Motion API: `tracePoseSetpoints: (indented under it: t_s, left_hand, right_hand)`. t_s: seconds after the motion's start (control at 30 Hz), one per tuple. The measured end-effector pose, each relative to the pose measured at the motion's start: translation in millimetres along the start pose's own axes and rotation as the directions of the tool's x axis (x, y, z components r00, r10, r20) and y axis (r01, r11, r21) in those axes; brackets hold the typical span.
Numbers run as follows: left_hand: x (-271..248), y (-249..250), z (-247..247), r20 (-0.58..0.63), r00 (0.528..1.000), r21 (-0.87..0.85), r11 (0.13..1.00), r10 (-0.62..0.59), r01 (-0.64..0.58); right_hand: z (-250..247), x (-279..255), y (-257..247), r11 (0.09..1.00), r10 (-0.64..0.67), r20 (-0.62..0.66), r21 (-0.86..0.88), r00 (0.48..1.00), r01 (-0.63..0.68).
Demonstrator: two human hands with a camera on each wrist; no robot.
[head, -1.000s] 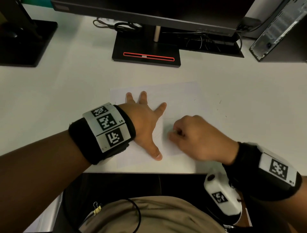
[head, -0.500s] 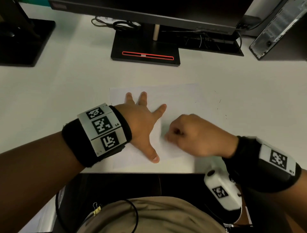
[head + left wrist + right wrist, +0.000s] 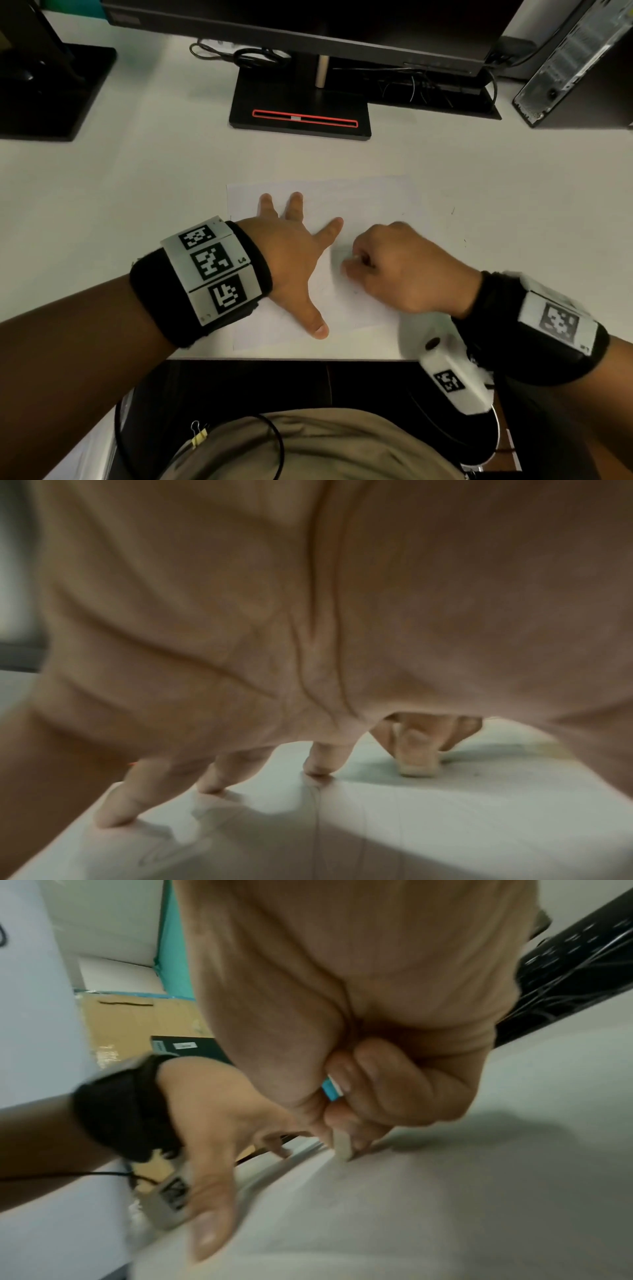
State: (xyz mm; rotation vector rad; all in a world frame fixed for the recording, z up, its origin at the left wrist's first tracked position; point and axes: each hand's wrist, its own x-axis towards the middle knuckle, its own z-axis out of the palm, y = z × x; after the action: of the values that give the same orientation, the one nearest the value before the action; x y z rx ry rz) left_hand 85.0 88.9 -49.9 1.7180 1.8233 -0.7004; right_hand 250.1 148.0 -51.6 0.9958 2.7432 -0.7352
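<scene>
Before the monitor stand [image 3: 301, 102], the sheet of paper [image 3: 376, 198] lies pinned under my spread left hand [image 3: 294, 260]. My right hand [image 3: 404, 274] pinches the eraser [image 3: 342, 1145] tip-down onto it; I'd rub lightly, stroking away from the pinning hand to avoid creases.

We take this for an office workstation. A wide dark monitor [image 3: 308, 31] stands on a black base [image 3: 301, 106] at the back of the white counter [image 3: 137, 178], and a second black stand [image 3: 51, 92] sits to its left. A desktop computer case [image 3: 575, 61] rises at the far right, with cables [image 3: 253, 56] coiled behind the screen. We also see stationery: a sheet of paper [image 3: 370, 202] lying flat, an eraser [image 3: 342, 1146] touching it, and a binder clip [image 3: 198, 435] near the front edge. From the right wrist view we make out a cardboard box [image 3: 137, 1026].
</scene>
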Motion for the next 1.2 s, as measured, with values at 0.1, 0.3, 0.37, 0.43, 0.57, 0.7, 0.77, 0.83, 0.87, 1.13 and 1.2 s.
tracePoseSetpoints:
  t_s: [0.1,0.3,0.37,0.43,0.57,0.7,0.77,0.83,0.87,1.13,1.2]
  left_hand:
    - [0,0,1,-0.002,1.000,-0.005,1.000,0.006,-0.006]
    - [0,-1,1,0.011,1.000,-0.018,1.000,0.001,-0.001]
    - [0,0,1,0.004,1.000,-0.013,1.000,0.005,-0.005]
    - [0,0,1,-0.001,1.000,-0.011,1.000,0.009,-0.009]
    - [-1,1,-1,0.010,1.000,-0.023,1.000,0.000,0.000]
    - [-1,0,0,0.006,1.000,-0.023,1.000,0.004,-0.003]
    - [-1,0,0,0.004,1.000,-0.022,1.000,0.004,-0.004]
    - [-1,0,0,0.014,1.000,-0.028,1.000,0.000,0.001]
    - [-1,0,-1,0.018,1.000,-0.030,1.000,-0.001,0.002]
    - [-1,0,0,0.019,1.000,-0.031,1.000,0.004,-0.003]
    - [-2,0,-1,0.028,1.000,-0.034,0.999,0.000,0.001]
  right_hand:
    - [9,-7,-10,0.998,-0.068,0.110,0.005,0.992,0.067]
    - [-6,4,8,0.999,0.029,0.015,-0.021,0.999,-0.028]
    - [5,-4,-2,0.998,-0.043,0.087,-0.034,0.995,0.046]
    - [7,-7,-2,0.998,-0.056,0.137,-0.020,0.989,0.060]
    - [-13,10,18,0.998,0.069,0.014,0.007,0.998,-0.069]
    - [-3,2,6,0.999,0.020,0.071,-0.043,0.997,-0.017]
    - [-2,0,3,0.999,0.004,0.121,-0.035,0.993,0.001]
    - [-11,10,15,0.998,0.052,0.083,-0.023,0.995,-0.050]
    - [-17,15,21,0.996,0.089,0.045,-0.002,0.995,-0.089]
    - [-13,17,16,0.999,0.034,0.126,-0.032,0.991,-0.030]
    - [-22,26,25,0.996,0.085,0.062,-0.002,0.994,-0.085]
